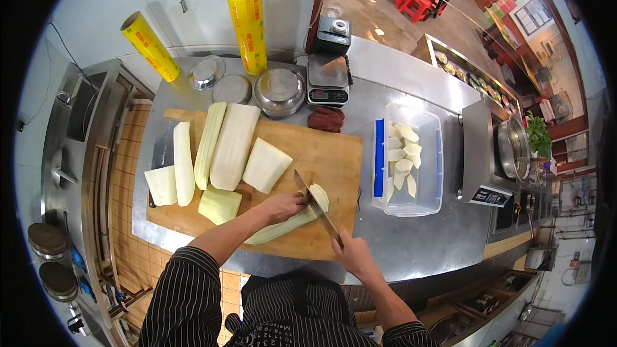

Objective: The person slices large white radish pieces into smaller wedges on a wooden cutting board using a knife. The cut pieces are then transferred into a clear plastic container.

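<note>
My right hand [354, 253] grips the handle of a kitchen knife [328, 224]. The blade stands across the right end of a long, peeled pale-green gourd strip [277, 232]. My left hand [283, 206] presses on that strip just left of the blade, fingers bent. Cut slices [320, 196] lie against the blade's right side. Beneath is a wooden cutting board [337, 154]. Larger peeled pieces rest farther left: a thick white block [234, 147], a ribbed strip [210, 144], a squarish chunk [267, 165] and a pale-green chunk [219, 205].
A clear plastic tub [426, 188] right of the board holds several cut slices [404, 154]. Behind the board are a maroon cloth [326, 119], a digital scale [328, 79], a steel pot [279, 90] and two yellow film rolls [248, 29]. An induction cooker [475, 154] stands far right.
</note>
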`<state>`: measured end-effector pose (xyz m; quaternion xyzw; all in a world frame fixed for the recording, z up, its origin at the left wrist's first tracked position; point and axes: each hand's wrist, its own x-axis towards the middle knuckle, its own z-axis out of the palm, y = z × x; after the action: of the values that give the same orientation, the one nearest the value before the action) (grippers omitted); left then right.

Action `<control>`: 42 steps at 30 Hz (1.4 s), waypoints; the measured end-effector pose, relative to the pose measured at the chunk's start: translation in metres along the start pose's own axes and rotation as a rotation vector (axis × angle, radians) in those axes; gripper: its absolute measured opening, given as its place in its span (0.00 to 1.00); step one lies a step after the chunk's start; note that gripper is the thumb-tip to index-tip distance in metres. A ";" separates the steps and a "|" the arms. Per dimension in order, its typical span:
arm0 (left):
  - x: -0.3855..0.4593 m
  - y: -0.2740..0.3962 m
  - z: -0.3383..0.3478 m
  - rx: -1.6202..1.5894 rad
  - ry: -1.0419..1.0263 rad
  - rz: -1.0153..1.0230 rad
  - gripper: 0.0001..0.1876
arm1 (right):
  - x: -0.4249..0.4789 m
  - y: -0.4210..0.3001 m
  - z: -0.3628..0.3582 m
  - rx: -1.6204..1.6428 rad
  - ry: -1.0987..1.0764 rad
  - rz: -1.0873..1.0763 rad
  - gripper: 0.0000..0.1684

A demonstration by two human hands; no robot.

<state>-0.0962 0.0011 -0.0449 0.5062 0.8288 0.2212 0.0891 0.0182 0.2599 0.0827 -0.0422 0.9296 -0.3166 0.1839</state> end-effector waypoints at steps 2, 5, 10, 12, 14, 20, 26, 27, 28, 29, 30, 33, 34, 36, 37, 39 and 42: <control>0.002 -0.001 0.001 -0.007 -0.002 -0.004 0.11 | -0.001 0.004 0.006 -0.004 0.003 0.038 0.14; 0.002 0.009 -0.009 -0.073 -0.065 -0.023 0.11 | 0.007 0.034 0.050 0.043 0.051 0.038 0.14; -0.003 0.001 -0.016 -0.037 -0.067 0.015 0.13 | 0.020 0.033 0.055 0.071 0.093 -0.018 0.13; -0.011 0.002 -0.007 -0.025 -0.002 -0.002 0.12 | 0.012 0.021 0.039 0.088 0.095 -0.026 0.13; -0.012 0.003 -0.004 -0.036 0.006 -0.027 0.12 | 0.004 0.010 0.021 0.028 0.054 -0.020 0.13; -0.005 0.005 -0.010 -0.024 -0.008 -0.003 0.12 | -0.002 0.020 0.040 0.016 0.056 0.056 0.15; -0.010 0.006 -0.022 -0.035 -0.048 0.004 0.12 | 0.012 0.034 0.062 0.021 0.051 -0.004 0.15; -0.011 0.004 -0.022 -0.037 -0.044 -0.014 0.11 | 0.015 0.026 0.054 0.015 0.043 -0.020 0.15; -0.013 0.007 -0.018 -0.054 -0.043 -0.031 0.11 | 0.010 0.018 0.046 0.008 0.040 -0.013 0.15; -0.016 0.007 -0.015 -0.038 -0.043 -0.029 0.11 | 0.005 0.009 0.037 0.002 0.036 -0.007 0.15; -0.017 0.005 -0.014 -0.018 -0.037 -0.024 0.11 | 0.002 0.004 0.028 -0.010 0.038 -0.003 0.16; -0.016 0.004 -0.006 -0.005 -0.017 -0.023 0.12 | -0.008 -0.002 0.016 -0.039 -0.026 0.010 0.16; -0.017 0.003 -0.005 -0.009 -0.010 -0.025 0.12 | -0.009 -0.001 0.018 -0.027 -0.023 0.020 0.16; -0.015 0.005 -0.005 -0.017 0.004 -0.006 0.12 | -0.012 0.004 0.027 -0.002 -0.018 0.054 0.16; -0.013 0.007 -0.008 -0.018 0.010 0.004 0.12 | -0.008 0.010 0.037 0.009 0.008 0.044 0.15; -0.016 0.012 -0.016 -0.021 0.007 0.021 0.12 | 0.004 0.025 0.065 0.041 0.052 0.017 0.15; -0.017 0.007 -0.025 -0.006 -0.010 0.020 0.12 | 0.009 0.026 0.070 -0.005 0.039 0.003 0.15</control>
<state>-0.0916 -0.0178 -0.0211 0.5152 0.8226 0.2222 0.0926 0.0369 0.2392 0.0129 -0.0353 0.9339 -0.3147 0.1662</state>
